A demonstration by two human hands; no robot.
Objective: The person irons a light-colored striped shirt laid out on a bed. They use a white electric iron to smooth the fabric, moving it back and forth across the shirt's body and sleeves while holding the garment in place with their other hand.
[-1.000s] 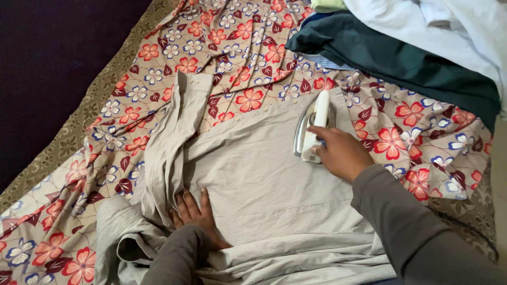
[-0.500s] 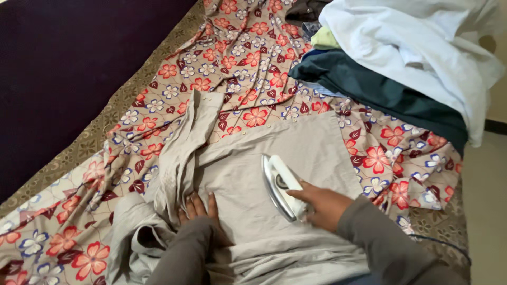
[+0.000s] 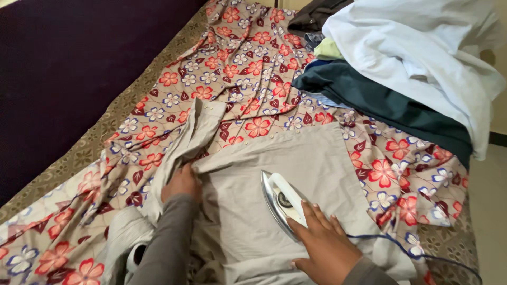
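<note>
— Shirt [image 3: 296, 174] first: where did it lie?
— It lay spread flat on the floral sheet [image 3: 237, 74], near the sheet's near edge, its pale striped cloth reaching from the middle down to the bottom of the view. A bunched part of it rose along the left side, towards the sheet's left edge.

— And the iron [image 3: 282, 203]?
— It sat soleplate down on the shirt, nose pointing away from the person, slightly to the left. A blue cord [image 3: 401, 245] ran from it towards the sheet's right edge.

— What were the hands doing?
— The right hand [image 3: 322, 243] was at the rear of the iron, fingers spread over the end of the white handle, touching it; I could not tell whether they closed round it. The left hand [image 3: 182, 184] was curled closed on the bunched fold of the shirt, at the left of the flat part.

— Anything else on the sheet?
— A pile of clothes [image 3: 412, 68] covered its far right corner: a white garment on top, a dark green one beneath, a light green piece and a dark one at the back. A dark purple surface [image 3: 68, 68] ran beside the sheet's left edge, with a brown patterned cloth [image 3: 90, 148] between them.
</note>
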